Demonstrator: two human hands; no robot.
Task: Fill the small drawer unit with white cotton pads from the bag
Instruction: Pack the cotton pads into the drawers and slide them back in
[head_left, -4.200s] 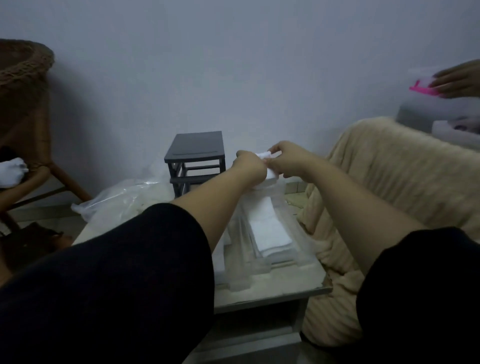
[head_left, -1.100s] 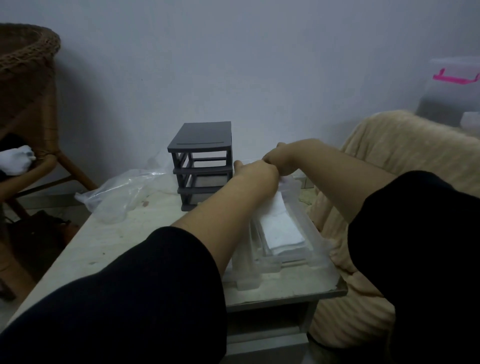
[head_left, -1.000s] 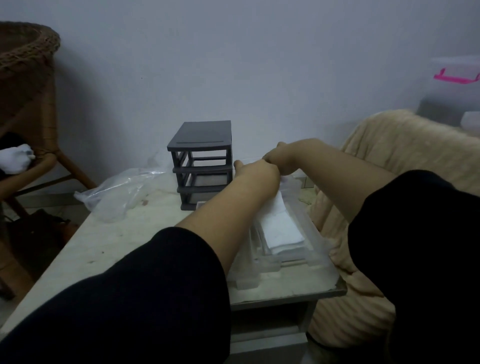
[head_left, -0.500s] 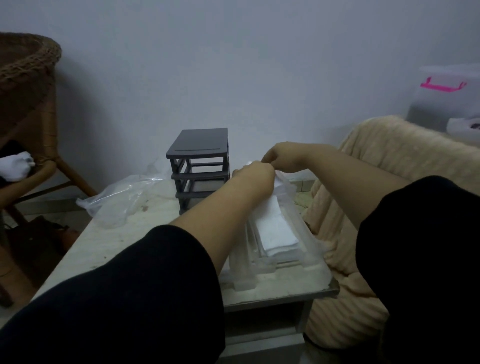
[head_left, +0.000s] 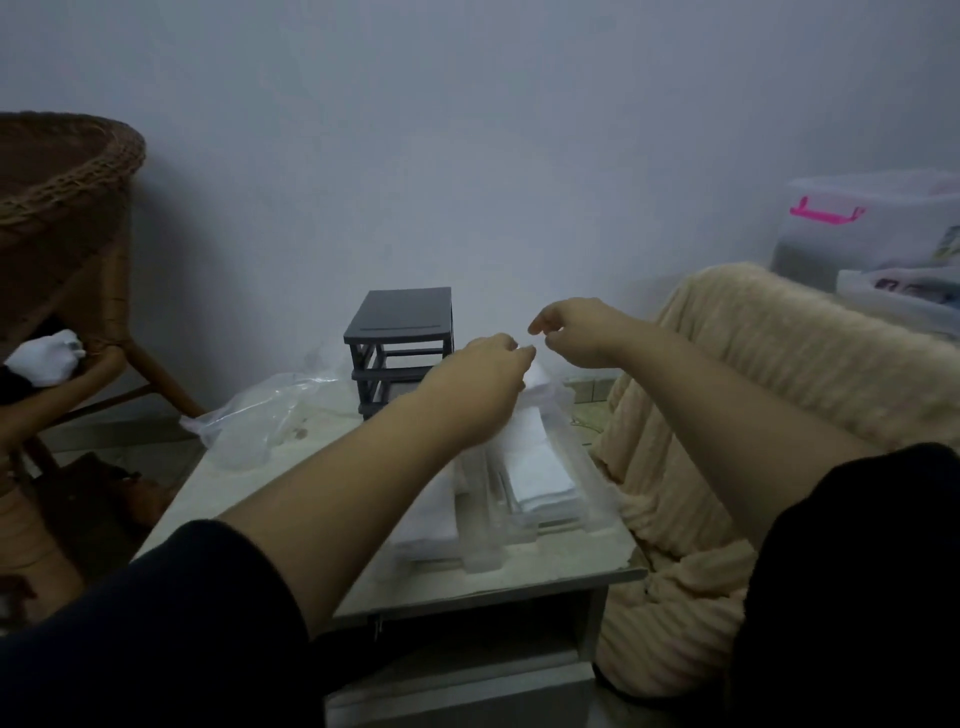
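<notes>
Hovering over the pulled-out clear drawer (head_left: 592, 470), your right hand (head_left: 582, 332) hangs loose, gripping nothing; your left hand (head_left: 483, 374) curls away from view, can't tell. Cotton pads (head_left: 535, 467) lie inside, beside the grey frame (head_left: 400, 322), probably for easy loading.

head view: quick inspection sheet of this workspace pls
surface: pale table top, stained
job's things: grey drawer unit, drawers out; clear drawers beside it hold white cotton pads; bag left of unit
clutter: white cloth on wicker chair
hands: left hand over drawers, grip unclear; right hand raised, holding nothing
cables: nothing seen
surroundings: beige blanket, box with pink handle
</notes>
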